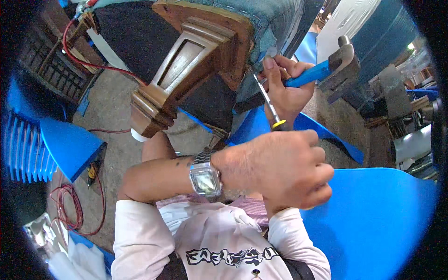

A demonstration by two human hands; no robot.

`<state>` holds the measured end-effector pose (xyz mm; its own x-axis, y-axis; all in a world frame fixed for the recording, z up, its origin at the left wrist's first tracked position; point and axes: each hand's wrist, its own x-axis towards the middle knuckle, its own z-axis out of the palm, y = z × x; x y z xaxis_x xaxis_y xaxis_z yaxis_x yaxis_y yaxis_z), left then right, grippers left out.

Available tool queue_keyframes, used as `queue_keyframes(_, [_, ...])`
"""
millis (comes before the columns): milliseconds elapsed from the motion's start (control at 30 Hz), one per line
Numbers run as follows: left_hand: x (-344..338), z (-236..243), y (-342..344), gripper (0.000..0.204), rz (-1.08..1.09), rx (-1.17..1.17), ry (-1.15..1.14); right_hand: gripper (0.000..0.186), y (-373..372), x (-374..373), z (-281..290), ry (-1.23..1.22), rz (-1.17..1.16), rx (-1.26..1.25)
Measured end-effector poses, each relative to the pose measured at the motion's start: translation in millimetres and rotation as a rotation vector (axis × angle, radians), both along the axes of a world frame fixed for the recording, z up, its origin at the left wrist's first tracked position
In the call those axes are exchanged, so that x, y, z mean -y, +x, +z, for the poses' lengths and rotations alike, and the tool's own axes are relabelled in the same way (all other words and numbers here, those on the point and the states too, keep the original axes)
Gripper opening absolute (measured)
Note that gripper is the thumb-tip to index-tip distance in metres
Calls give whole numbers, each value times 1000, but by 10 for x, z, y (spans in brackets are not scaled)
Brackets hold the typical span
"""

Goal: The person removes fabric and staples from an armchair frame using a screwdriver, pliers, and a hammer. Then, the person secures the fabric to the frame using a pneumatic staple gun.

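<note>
My left hand (298, 168), below a wristwatch, is closed in a fist around a screwdriver (279, 125) with a yellow-ringed dark handle. Its thin metal shaft points up and away, the tip beside the edge of blue-grey upholstery fabric (261, 49). Beyond it, my right hand (291, 95) is wrapped round the blue handle of a hammer (308, 75), whose metal head sticks out to the right. The right thumb and forefinger press at the fabric. A carved wooden furniture leg (186, 60) on a wooden block juts toward me, left of the hands.
A red hose (105, 66) runs to the leg and lies coiled on the floor (112, 102) at left. A blue plastic chair (70, 144) stands there; another blue surface (368, 210) is at right. Plastic-wrapped upholstery (373, 28) and clutter fill the far right.
</note>
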<state>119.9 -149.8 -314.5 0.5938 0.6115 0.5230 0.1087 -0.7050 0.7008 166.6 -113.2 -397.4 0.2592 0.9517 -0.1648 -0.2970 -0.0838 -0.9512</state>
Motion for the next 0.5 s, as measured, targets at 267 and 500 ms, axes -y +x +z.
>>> queue_keyframes(267, [-22, -30, -7, 20, -19, -95, -191, 43, -98, 28, -55, 27, 39, -85])
queue_keyframes(500, [-55, 8, -40, 20, -22, -214, -36, 41, -190, 110, -94, -49, 30, -48])
